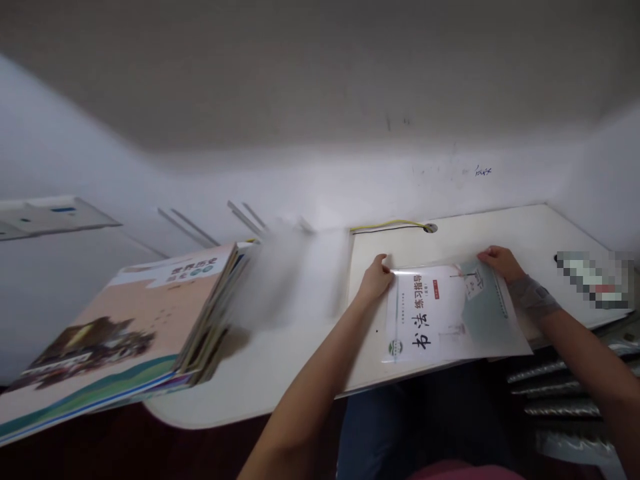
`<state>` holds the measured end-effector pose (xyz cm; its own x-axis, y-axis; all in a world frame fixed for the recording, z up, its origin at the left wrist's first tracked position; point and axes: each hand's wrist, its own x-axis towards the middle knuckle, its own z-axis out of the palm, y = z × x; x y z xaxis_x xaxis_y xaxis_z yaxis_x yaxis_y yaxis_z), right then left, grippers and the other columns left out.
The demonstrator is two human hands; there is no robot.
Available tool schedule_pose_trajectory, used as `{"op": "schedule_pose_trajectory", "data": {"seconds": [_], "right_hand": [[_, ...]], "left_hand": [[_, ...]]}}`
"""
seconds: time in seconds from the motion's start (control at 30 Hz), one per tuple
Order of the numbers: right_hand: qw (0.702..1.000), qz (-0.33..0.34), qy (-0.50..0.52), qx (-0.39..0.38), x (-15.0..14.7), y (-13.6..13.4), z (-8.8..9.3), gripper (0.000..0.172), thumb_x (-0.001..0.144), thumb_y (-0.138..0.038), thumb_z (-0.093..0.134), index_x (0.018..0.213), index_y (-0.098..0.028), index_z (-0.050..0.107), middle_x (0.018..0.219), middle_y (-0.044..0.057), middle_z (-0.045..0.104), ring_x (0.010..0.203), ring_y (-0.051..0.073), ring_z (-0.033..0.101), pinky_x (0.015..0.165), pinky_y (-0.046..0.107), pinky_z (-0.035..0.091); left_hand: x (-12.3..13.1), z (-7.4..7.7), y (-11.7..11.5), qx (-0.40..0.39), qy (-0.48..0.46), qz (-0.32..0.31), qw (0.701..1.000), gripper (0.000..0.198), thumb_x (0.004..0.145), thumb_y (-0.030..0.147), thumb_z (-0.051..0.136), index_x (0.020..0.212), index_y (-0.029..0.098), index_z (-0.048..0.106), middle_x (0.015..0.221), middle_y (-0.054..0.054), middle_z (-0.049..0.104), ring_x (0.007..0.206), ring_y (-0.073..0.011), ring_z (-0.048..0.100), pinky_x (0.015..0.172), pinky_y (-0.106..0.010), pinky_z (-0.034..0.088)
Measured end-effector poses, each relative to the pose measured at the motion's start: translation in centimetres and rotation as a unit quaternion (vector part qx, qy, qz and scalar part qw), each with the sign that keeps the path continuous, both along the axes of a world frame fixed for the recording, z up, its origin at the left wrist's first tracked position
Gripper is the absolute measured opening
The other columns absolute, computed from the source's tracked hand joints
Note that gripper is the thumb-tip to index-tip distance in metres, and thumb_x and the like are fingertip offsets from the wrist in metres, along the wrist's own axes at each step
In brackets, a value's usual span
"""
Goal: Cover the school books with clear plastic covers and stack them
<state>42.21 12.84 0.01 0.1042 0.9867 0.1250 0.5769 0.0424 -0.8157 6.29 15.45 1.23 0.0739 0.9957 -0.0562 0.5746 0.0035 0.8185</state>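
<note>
left hand (375,280), right hand (500,262) apart, gripping plastic-sleeved workbook (430,313) | textbook stack (125,327) leftward on desk (575,247)

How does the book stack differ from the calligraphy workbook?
The book stack is a thick pile; the calligraphy workbook is one thin book in a clear plastic sleeve. The stack's top cover is peach, the workbook's white. The left hand and right hand touch the sleeve, not the stack. Both carry Chinese titles.

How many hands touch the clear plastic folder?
2: the left hand on the top left corner of the clear plastic folder, the right hand on its top right edge.
</note>
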Motion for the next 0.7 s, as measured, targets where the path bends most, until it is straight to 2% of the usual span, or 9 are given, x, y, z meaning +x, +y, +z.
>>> {"op": "schedule_pose_trajectory", "data": {"seconds": [0.07,0.13,0.23,0.37,0.53,0.63,0.7], "right_hand": [[0.998,-0.013,-0.068,0.009,-0.1,0.3,-0.2,0.028,0.073,-0.043,0.058,0.066,-0.017,0.062,0.065,0.004,0.064,0.065,0.018,0.057,0.062,0.03,0.044],[0.99,-0.025,-0.14,0.021,-0.4,0.1,-0.5,0.021,0.075,-0.037,0.057,0.067,-0.017,0.06,0.069,0.005,0.063,0.068,0.019,0.056,0.065,0.031,0.043],[0.967,-0.052,-0.243,0.045,-1.2,-0.9,-0.9,0.017,0.082,-0.03,0.05,0.077,-0.017,0.06,0.084,0.01,0.062,0.082,0.022,0.055,0.071,0.033,0.04],[0.937,-0.057,-0.34,0.056,-2.4,-1.2,-1.4,0.022,0.089,-0.026,0.039,0.086,-0.015,0.058,0.09,0.015,0.06,0.087,0.025,0.053,0.071,0.032,0.038],[0.917,0.002,-0.393,0.065,-5.1,1.7,-1.7,0.022,0.091,-0.023,0.037,0.087,-0.015,0.057,0.088,0.013,0.06,0.086,0.022,0.052,0.075,0.03,0.036],[0.912,0.04,-0.401,0.077,-6.7,3.7,-1.6,0.023,0.091,-0.023,0.036,0.087,-0.015,0.057,0.089,0.011,0.061,0.086,0.021,0.051,0.078,0.029,0.035],[0.91,0.054,-0.402,0.08,-7.3,4.6,-1.4,0.023,0.091,-0.022,0.037,0.087,-0.015,0.058,0.088,0.011,0.062,0.085,0.02,0.052,0.078,0.029,0.036]], "left_hand": [[0.4,-0.2,0.7,0.016,0.022,-0.002,1.0,0.058,0.069,0.021,0.065,0.124,0.019,0.047,0.087,-0.002,0.065,0.078,-0.0155,0.061,0.073,-0.027,0.045],[0.9,-0.3,1.4,0.026,0.046,0.002,0.999,0.048,0.074,0.023,0.061,0.12,0.017,0.05,0.087,-0.003,0.066,0.077,-0.0151,0.061,0.071,-0.026,0.045],[2.1,-0.5,2.0,0.049,0.101,0.015,0.994,0.032,0.079,0.019,0.053,0.111,0.017,0.053,0.086,-0.004,0.066,0.079,-0.0158,0.061,0.071,-0.027,0.045],[2.9,-0.7,1.1,0.096,0.194,0.016,0.976,0.03,0.085,0.014,0.041,0.112,0.021,0.051,0.099,-0.007,0.063,0.089,-0.0187,0.061,0.078,-0.031,0.044],[2.0,0.7,0.2,0.116,0.298,0.008,0.947,0.031,0.088,0.013,0.034,0.113,0.018,0.052,0.112,-0.015,0.057,0.108,-0.0258,0.054,0.091,-0.041,0.04],[2.2,1.6,-0.6,0.133,0.331,0.008,0.934,0.037,0.091,0.018,0.029,0.124,0.015,0.047,0.128,-0.019,0.049,0.125,-0.0282,0.04,0.1,-0.046,0.032],[3.2,1.5,-1.8,0.143,0.347,-0.004,0.927,0.043,0.094,0.028,0.027,0.131,0.013,0.041,0.139,-0.019,0.04,0.133,-0.0297,0.029,0.105,-0.048,0.027]]}}
